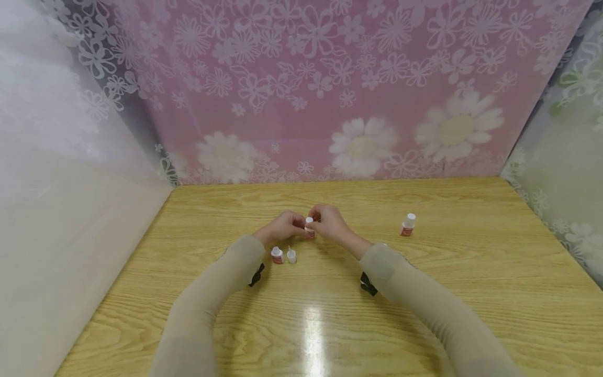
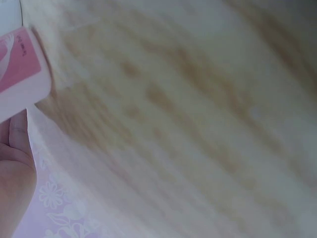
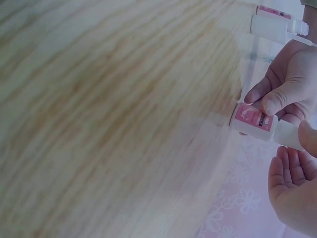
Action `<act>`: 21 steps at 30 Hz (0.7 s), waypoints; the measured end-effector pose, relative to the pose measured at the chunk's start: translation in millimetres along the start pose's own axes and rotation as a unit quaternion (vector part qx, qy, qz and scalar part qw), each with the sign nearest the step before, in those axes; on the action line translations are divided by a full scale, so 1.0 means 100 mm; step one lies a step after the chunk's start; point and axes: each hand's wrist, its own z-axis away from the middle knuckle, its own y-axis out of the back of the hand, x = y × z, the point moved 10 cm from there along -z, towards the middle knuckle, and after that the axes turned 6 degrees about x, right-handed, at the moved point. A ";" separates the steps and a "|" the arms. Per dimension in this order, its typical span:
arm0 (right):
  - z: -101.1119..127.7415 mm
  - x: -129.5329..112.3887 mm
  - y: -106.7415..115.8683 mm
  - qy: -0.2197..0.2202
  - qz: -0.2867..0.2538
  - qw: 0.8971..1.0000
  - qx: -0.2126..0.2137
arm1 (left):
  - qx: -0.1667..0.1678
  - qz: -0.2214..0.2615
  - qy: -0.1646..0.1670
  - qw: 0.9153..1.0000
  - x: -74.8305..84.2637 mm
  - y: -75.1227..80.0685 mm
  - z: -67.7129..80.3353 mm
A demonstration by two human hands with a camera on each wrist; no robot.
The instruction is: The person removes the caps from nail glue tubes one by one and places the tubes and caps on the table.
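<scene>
A small white bottle with a pink-red label (image 1: 311,234) stands on the table between the two hands. The left hand (image 1: 286,226) grips its body; in the right wrist view, thumb and fingers pinch the label (image 3: 252,118). The right hand (image 1: 332,224) holds the white cap (image 3: 287,135) of that bottle between thumb and fingers. Just in front of the left hand, an uncapped bottle (image 1: 277,255) stands upright, its white neck bare. Beside it a white cap (image 1: 291,256) rests upside down with a thin stem pointing up. A pink-labelled bottle (image 2: 20,69) fills the left wrist view's edge.
Another bottle (image 1: 407,225), capped, stands to the right on the wood-grain table (image 1: 320,314). A small white thing by the right sleeve is mostly hidden. Behind the table hangs a pink flowered curtain (image 1: 301,104), with pale sheets at both sides.
</scene>
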 end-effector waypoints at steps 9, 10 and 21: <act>-0.02 -0.02 -0.01 0.009 0.030 0.999 0.005 | -0.019 0.028 -0.014 0.999 0.02 -0.03 0.00; -0.02 -0.01 -0.01 0.008 0.036 0.999 0.009 | -0.020 0.029 -0.015 0.999 0.02 -0.04 0.00; -0.02 -0.05 0.03 0.009 0.058 0.998 0.024 | -0.019 0.023 -0.022 0.999 0.04 -0.05 -0.02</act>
